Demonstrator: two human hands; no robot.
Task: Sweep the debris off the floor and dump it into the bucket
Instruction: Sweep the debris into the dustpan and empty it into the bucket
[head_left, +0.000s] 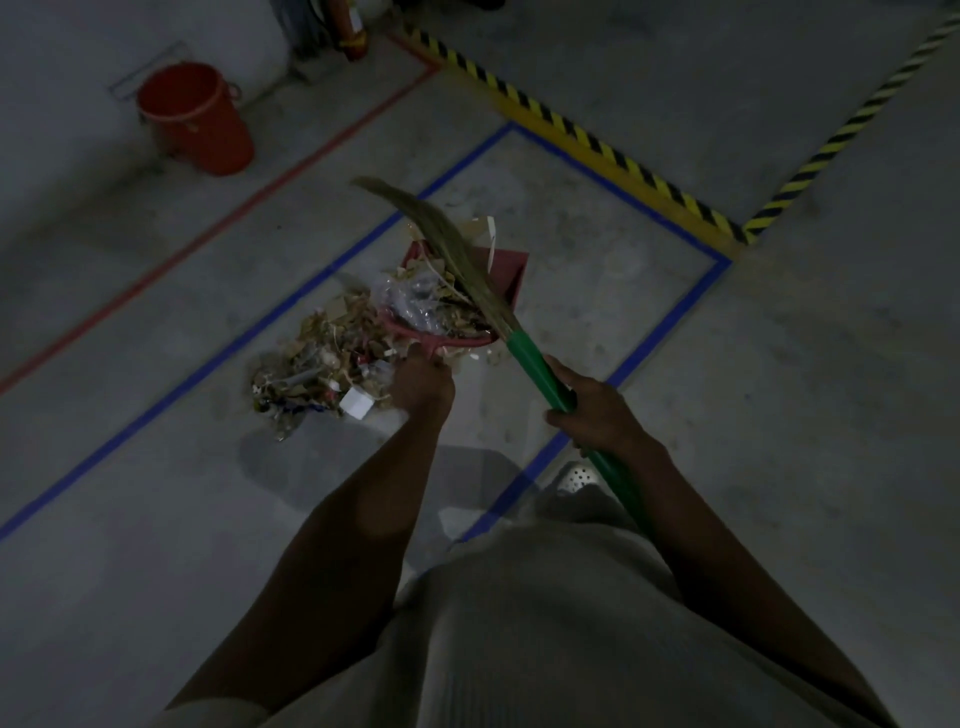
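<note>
Red dustpan (509, 273): loaded with paper scraps and clear plastic. My left hand (422, 387) grips its handle at the near edge, fingers curled round it. I cannot tell whether it sits on the floor or is lifted.
Broom (530, 358): my right hand (592, 410) is wrapped round the green shaft, just right of the dustpan. The bristles lie across the load, tips pointing past the dustpan's far edge.
Debris (317, 364): part is inside the dustpan; the rest is heaped on the floor against the dustpan's left side.
Bucket (200, 124): upright, mouth open, well apart from the dustpan, beyond it and to its left.
Governing relation: the bucket lies ahead-left of the dustpan, so the left hand, which carries the load, is the nearer one.
Step in hand: I judge this a partial pickup, with dumping not yet done.
Caution: the load stands above the rim. Carry the dustpan level, bristles pressed on top as a retainer.
</note>
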